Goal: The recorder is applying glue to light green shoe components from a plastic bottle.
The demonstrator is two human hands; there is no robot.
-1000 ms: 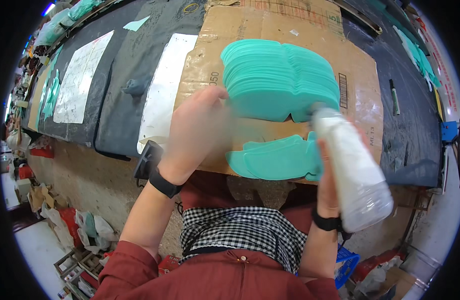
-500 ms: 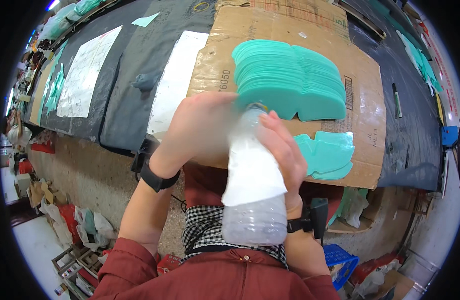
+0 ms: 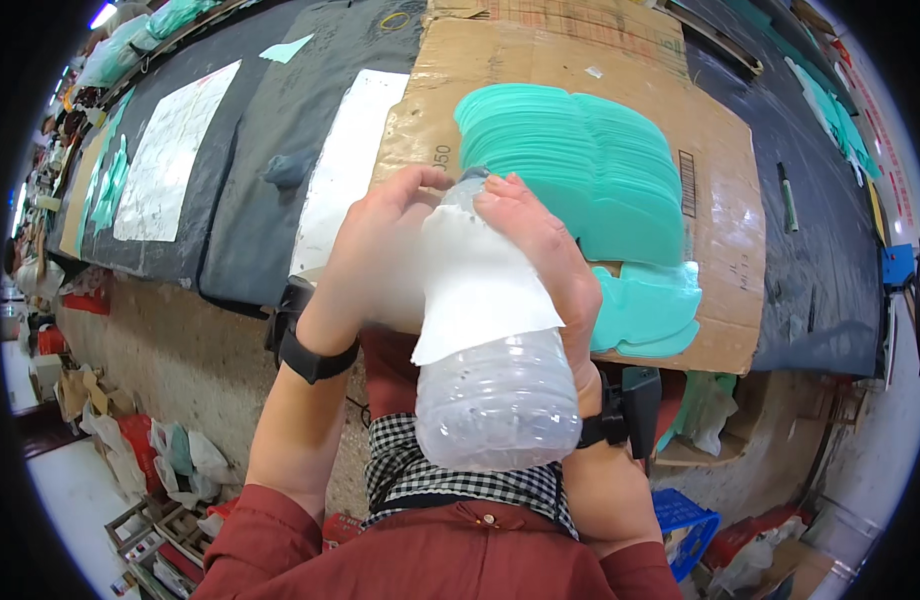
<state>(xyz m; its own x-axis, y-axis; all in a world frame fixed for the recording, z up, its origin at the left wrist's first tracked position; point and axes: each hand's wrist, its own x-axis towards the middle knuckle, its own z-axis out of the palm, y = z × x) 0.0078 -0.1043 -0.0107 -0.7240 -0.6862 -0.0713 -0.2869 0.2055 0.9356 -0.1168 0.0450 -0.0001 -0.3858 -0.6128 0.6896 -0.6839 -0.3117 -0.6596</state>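
Grasped firmly in the right hand's [image 3: 558,255] grip, the clear bottle [image 3: 497,370] with its white wrap [image 3: 480,285] slants across the surface's [image 3: 820,300] near edge, long axis running away from the body, narrow tip (hard to make out between the fingers) toward the teal stack [image 3: 570,150]. The left hand [image 3: 380,240] blurs beside the neck, its grip impossible to tell. Beneath the stack, cardboard [image 3: 725,165] bears dark printing and a barcode [image 3: 688,184].

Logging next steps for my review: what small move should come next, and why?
Probably draw the bottle rightward along the green stack: the right hand grips it near the neck, which points toward the stack's left side, with the left hand close by.
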